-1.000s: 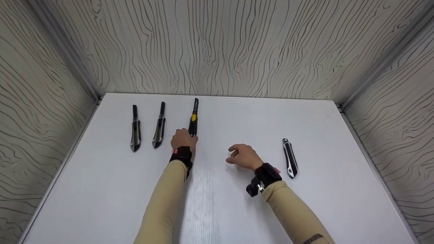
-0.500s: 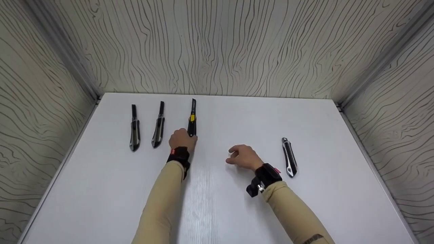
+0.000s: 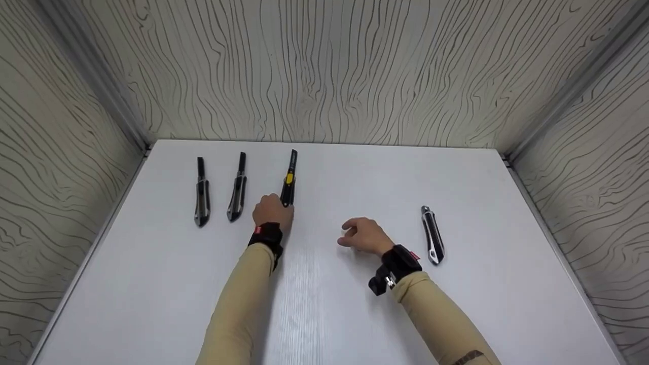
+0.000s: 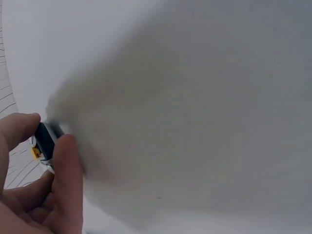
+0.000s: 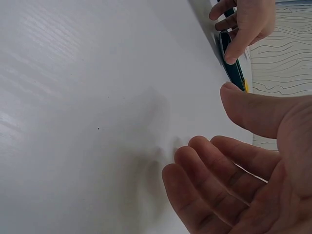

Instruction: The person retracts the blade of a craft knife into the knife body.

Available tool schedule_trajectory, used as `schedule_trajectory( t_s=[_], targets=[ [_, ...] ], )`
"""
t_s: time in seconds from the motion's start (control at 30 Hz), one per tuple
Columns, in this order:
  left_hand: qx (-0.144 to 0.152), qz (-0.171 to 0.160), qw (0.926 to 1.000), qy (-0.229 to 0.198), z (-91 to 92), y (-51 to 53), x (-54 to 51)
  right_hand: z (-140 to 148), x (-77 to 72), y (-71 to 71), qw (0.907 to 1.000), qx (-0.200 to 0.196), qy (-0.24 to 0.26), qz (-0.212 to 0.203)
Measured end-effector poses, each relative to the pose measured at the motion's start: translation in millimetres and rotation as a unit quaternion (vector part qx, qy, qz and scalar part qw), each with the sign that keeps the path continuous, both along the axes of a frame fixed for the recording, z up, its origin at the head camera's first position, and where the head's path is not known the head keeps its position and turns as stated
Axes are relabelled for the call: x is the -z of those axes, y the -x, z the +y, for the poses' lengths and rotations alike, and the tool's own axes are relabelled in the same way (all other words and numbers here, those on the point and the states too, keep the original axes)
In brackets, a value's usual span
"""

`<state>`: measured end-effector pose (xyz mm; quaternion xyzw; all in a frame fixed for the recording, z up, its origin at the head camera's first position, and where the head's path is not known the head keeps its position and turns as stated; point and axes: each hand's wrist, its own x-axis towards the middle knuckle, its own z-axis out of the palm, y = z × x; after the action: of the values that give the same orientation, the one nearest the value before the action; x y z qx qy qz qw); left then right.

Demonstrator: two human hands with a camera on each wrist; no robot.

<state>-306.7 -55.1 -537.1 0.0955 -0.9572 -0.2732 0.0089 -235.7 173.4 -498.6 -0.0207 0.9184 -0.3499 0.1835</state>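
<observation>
A black utility knife with a yellow slider (image 3: 288,190) points its extended blade toward the back wall. The left hand (image 3: 273,211) pinches its near end between thumb and fingers; in the left wrist view the knife's dark end (image 4: 45,140) shows between the fingertips. The right hand (image 3: 366,236) holds nothing, fingers loosely bent above the table, with the palm and fingers (image 5: 209,185) visible in the right wrist view. Two grey-black knives with blades out, one (image 3: 236,197) nearer the left hand and one (image 3: 202,203) farther left, lie roughly parallel to it.
Another silver-black knife (image 3: 433,236), with no long blade showing, lies to the right of the right hand. The white table (image 3: 167,294) is bordered by wood-grain patterned walls (image 3: 314,71) at the back and both sides.
The held knife and the left hand have shifted slightly, the knife's tip swinging left and then back right. The right hand has stayed nearly in place.
</observation>
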Motion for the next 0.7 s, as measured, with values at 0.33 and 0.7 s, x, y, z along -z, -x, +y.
schedule_trajectory(
  t_s=[0.33,0.7],
  targets=[
    [0.012,0.008,0.9981,0.06,4.6,1.4,9.1,0.1,-0.6,-2.6,0.9998,-0.003,0.017,-0.006],
    [0.009,0.046,0.9983,0.033,3.1,0.4,8.9,4.8,-1.7,-3.8,0.9997,-0.001,0.021,-0.014]
  ],
)
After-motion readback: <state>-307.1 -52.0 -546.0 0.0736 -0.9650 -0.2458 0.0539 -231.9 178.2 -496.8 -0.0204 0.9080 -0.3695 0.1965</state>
